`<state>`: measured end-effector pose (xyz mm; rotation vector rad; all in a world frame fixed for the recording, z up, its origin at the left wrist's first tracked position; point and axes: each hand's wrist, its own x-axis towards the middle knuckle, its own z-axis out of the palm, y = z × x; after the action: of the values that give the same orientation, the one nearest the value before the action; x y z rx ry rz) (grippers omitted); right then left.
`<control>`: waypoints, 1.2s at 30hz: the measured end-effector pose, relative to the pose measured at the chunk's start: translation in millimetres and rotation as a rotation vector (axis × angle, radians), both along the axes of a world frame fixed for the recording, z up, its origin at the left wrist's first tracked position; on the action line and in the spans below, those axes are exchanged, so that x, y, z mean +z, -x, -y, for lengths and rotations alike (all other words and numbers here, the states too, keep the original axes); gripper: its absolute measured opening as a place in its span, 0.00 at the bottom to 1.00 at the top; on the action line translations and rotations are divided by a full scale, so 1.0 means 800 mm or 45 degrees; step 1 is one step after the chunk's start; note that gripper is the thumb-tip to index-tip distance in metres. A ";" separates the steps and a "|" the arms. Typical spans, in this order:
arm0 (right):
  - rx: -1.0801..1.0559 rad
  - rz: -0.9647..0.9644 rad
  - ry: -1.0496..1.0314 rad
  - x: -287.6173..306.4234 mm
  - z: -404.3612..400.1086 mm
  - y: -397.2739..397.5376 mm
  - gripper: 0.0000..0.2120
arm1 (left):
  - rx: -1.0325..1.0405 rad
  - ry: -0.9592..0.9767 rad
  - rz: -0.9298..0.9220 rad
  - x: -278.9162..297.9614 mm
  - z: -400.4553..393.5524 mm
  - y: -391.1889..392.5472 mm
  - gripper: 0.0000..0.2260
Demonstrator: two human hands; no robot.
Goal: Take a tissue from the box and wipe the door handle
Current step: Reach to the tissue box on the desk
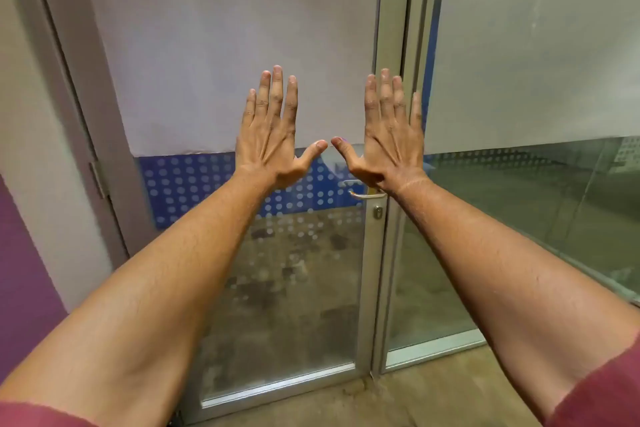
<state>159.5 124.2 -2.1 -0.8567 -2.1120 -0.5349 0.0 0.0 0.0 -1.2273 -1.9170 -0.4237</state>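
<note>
Both hands, left (273,139) and right (388,139), are spread flat with straight fingers, holding nothing. The one silver metal lever door handle (366,195) sits just below my right wrist. I judge the task unstarted: no tissue or box visible, so I must find them.

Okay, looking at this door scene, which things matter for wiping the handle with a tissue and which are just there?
For the job:
- door handle, partly behind the right wrist
- left hand, open, holding nothing
- right hand, open, holding nothing
No tissue or tissue box is in view.

Just there:
- keyhole below the handle
- frosted film on the door glass
- door hinge
- glass side panel
</note>
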 end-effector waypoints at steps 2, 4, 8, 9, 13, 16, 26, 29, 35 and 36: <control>-0.076 0.003 0.004 -0.005 0.002 -0.016 0.49 | -0.066 0.018 0.013 -0.007 -0.013 -0.010 0.48; -0.139 0.019 -0.016 -0.016 -0.005 -0.039 0.48 | -0.129 0.041 0.005 -0.019 -0.031 -0.023 0.47; -0.238 0.059 0.016 -0.033 -0.017 -0.093 0.48 | -0.276 0.077 0.018 -0.040 -0.067 -0.060 0.47; -0.275 0.060 0.022 -0.037 -0.021 -0.108 0.48 | -0.314 0.081 0.022 -0.044 -0.075 -0.072 0.47; -0.420 0.048 0.050 -0.051 -0.029 -0.179 0.49 | -0.469 0.108 0.041 -0.057 -0.103 -0.135 0.46; -0.526 0.032 0.063 -0.060 -0.031 -0.239 0.48 | -0.585 0.115 0.043 -0.059 -0.124 -0.193 0.46; -0.880 0.028 0.111 -0.088 -0.014 -0.490 0.48 | -0.895 0.190 -0.003 -0.083 -0.179 -0.436 0.46; -0.976 0.036 0.136 -0.098 -0.005 -0.568 0.48 | -1.007 0.194 0.011 -0.097 -0.188 -0.512 0.45; -1.131 0.020 0.187 -0.130 0.017 -0.707 0.48 | -1.181 0.244 0.010 -0.123 -0.203 -0.652 0.45; -1.146 0.013 0.201 -0.135 0.021 -0.727 0.48 | -1.207 0.260 0.010 -0.128 -0.204 -0.672 0.45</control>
<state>741.4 107.5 -110.4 -1.9058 -1.6988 -0.8162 537.8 163.1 -102.2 -2.2412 -1.2882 -0.7121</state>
